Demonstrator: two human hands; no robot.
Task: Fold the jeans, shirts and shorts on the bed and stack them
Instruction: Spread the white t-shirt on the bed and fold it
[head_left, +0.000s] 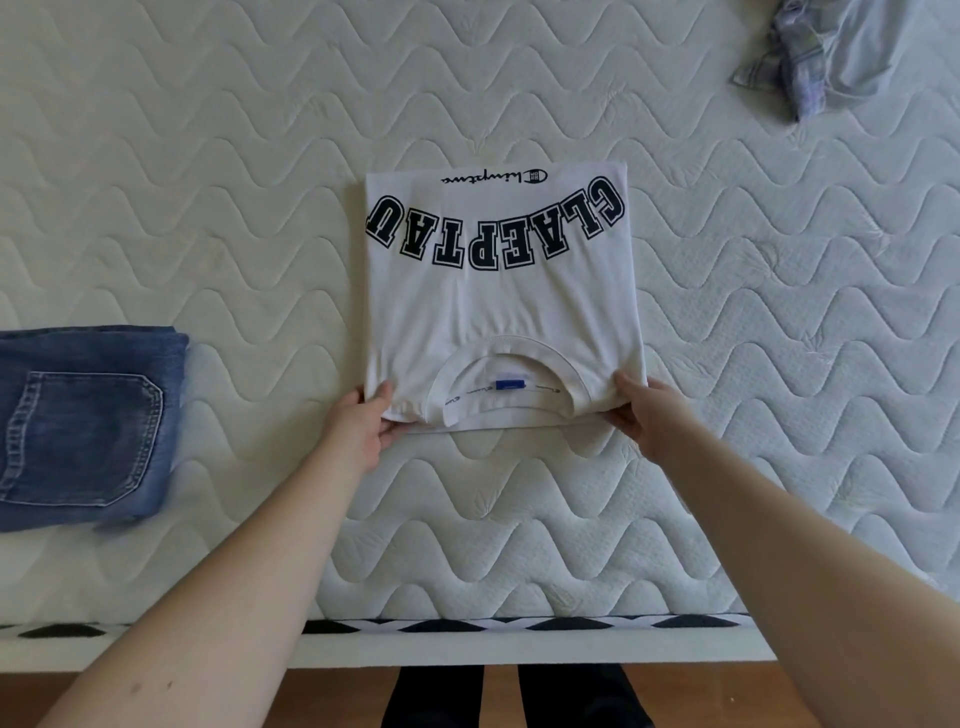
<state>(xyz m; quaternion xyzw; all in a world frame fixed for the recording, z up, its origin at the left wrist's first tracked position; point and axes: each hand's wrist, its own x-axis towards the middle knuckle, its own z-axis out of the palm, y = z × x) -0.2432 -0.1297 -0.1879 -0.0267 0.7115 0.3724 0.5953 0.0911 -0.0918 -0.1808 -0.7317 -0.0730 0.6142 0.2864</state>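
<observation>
At the near corners of the folded shirt (498, 306), the left hand (361, 426) pinches the corner at 7 o'clock and the right hand (647, 415) pinches the one at 5 o'clock, thumbs on top and fingers tucked under the layers. The shirt lies flat at the middle of the mattress (208, 182), collar toward the person and its dark lettering upside down toward 12 o'clock. Folded jeans (83, 421) lie well apart at 9 o'clock, pocket up, and a crumpled grey garment (831, 52) sits far off at 1 o'clock.
</observation>
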